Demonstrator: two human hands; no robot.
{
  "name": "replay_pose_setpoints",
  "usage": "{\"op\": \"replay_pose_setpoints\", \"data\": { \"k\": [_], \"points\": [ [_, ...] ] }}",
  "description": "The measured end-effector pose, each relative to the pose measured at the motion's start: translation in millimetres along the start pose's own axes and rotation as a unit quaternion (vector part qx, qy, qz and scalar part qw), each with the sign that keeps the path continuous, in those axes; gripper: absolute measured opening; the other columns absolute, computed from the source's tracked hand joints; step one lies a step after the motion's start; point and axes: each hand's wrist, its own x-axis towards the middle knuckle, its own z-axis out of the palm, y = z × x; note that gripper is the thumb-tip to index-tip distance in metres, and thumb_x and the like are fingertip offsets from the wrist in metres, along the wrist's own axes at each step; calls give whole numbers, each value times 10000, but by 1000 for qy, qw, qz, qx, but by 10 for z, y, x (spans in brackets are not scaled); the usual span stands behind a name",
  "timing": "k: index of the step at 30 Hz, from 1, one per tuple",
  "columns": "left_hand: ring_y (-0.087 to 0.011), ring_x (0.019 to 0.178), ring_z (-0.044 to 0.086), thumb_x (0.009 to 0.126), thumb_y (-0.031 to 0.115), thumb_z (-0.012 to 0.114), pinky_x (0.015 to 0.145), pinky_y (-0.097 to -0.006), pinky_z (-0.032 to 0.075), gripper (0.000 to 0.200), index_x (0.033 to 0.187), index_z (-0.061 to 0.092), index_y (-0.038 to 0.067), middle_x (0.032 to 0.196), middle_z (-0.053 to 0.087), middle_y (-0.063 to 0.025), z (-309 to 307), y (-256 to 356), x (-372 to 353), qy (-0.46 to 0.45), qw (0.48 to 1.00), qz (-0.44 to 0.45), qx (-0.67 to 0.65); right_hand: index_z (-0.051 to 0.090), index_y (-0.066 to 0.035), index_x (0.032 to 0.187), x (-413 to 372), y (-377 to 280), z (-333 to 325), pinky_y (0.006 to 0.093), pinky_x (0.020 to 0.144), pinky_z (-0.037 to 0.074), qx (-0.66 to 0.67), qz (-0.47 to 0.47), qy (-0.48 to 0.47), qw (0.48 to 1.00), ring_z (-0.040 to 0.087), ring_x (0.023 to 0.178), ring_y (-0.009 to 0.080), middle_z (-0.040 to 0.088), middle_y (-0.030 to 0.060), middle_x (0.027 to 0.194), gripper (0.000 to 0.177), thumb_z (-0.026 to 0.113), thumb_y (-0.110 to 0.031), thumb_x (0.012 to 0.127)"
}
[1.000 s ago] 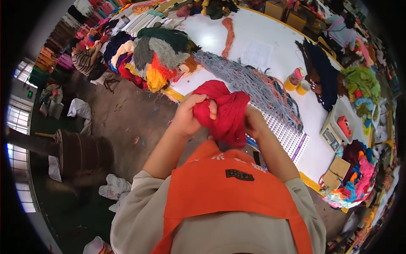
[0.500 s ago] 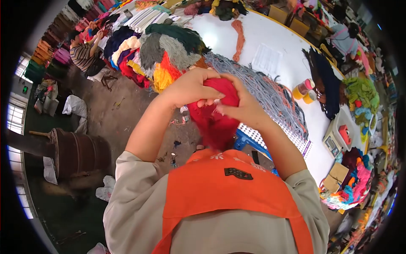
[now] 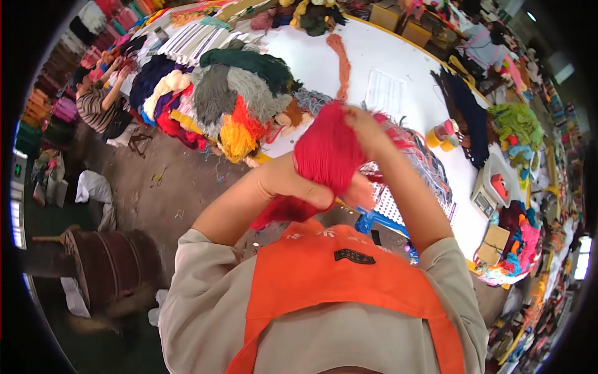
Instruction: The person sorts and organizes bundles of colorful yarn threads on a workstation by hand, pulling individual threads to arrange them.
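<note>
The fingers of the left hand (image 3: 293,182) are closed tight round the lower part of a red yarn bundle (image 3: 325,149), and the fingers of the right hand (image 3: 366,128) pinch its top end, though blur hides exactly how. The bundle is held in the air in front of the orange apron (image 3: 336,280), over the near edge of the white surface (image 3: 317,59), with a mixed yarn heap (image 3: 240,93) to its left. The gathering looks partly done: most strands are bunched, a loose tail (image 3: 274,213) hangs below the left hand, and the bundle is not yet laid down.
</note>
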Motion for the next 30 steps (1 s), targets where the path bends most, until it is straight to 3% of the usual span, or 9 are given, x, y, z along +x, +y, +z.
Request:
{"op": "replay_pose_setpoints", "data": {
  "k": [2, 3, 5, 8, 10, 16, 22, 26, 30],
  "points": [
    [-331, 1219, 572, 854, 303, 712, 1018, -422, 452, 676, 1351, 466, -84, 1296, 577, -257, -236, -123, -11, 180, 979, 6, 91, 492, -22, 1298, -185, 352, 47, 323, 955, 443, 108, -31, -20, 993, 556, 1092, 223, 571, 124, 1209, 477, 612, -68, 838],
    [-346, 1344, 446, 867, 389, 685, 1102, -454, 369, 796, 1442, 351, -49, 1444, 444, -243, -35, 112, 109, 149, 987, 47, -34, 497, -9, 1289, -396, 155, -14, 318, 951, 447, 234, 25, 6, 972, 565, 1076, 204, 564, 113, 1222, 488, 631, -39, 821],
    [-342, 1446, 271, 826, 549, 688, 1160, -472, 273, 997, 1503, 222, -15, 1553, 274, -213, 89, 186, 194, 158, 965, 207, -22, 514, 0, 1256, -612, 90, -68, 304, 926, 467, 194, -25, 70, 978, 580, 1034, 179, 568, 100, 1190, 450, 636, -42, 824],
    [-326, 1471, 201, 688, 749, 675, 1181, -484, 221, 1226, 1510, 192, -21, 1584, 191, -198, -345, -21, 306, 186, 966, 179, 9, 589, -25, 1084, -1014, -255, -51, 254, 725, 521, 281, -46, 113, 952, 603, 782, 104, 609, 42, 949, 210, 629, -55, 880],
    [-319, 1469, 214, 782, 693, 636, 1174, -486, 233, 1074, 1485, 272, -34, 1566, 241, -207, -426, -7, 384, 119, 981, 154, -3, 615, -29, 1013, -1152, -430, 12, 229, 620, 504, 271, -89, 113, 952, 589, 685, 85, 610, 28, 845, 129, 651, -46, 891],
    [-202, 1281, 477, 998, 239, 489, 1070, -348, 366, 493, 1403, 447, -40, 1396, 511, -150, -451, -256, 384, 182, 982, 51, -25, 647, 1, 974, -1111, -636, 336, 204, 592, 485, 130, -138, 123, 974, 585, 708, 77, 606, 10, 929, 97, 667, -58, 900],
    [-191, 1229, 520, 1037, 286, 439, 1029, -335, 408, 489, 1394, 445, -48, 1387, 518, -136, -594, -169, 201, 208, 966, 37, -151, 636, -18, 1001, -1005, -688, 467, 221, 595, 518, 322, -48, 122, 938, 585, 728, 74, 623, 13, 964, 105, 657, -71, 913],
    [-169, 1212, 524, 1022, 247, 498, 991, -317, 441, 465, 1369, 473, -63, 1379, 527, -132, -641, -208, 202, 231, 969, 83, -32, 643, -42, 989, -873, -563, 588, 219, 615, 519, 106, -108, 120, 981, 586, 767, 75, 636, 34, 1132, 81, 641, -90, 925],
    [-177, 1202, 533, 1027, 260, 490, 990, -319, 444, 446, 1335, 508, -63, 1356, 542, -135, -775, -184, 123, 235, 968, 86, -36, 647, -40, 1004, -842, -627, 644, 220, 625, 520, 226, -101, 110, 963, 583, 780, 70, 633, 19, 1087, 96, 645, -95, 924]
  ]
}}
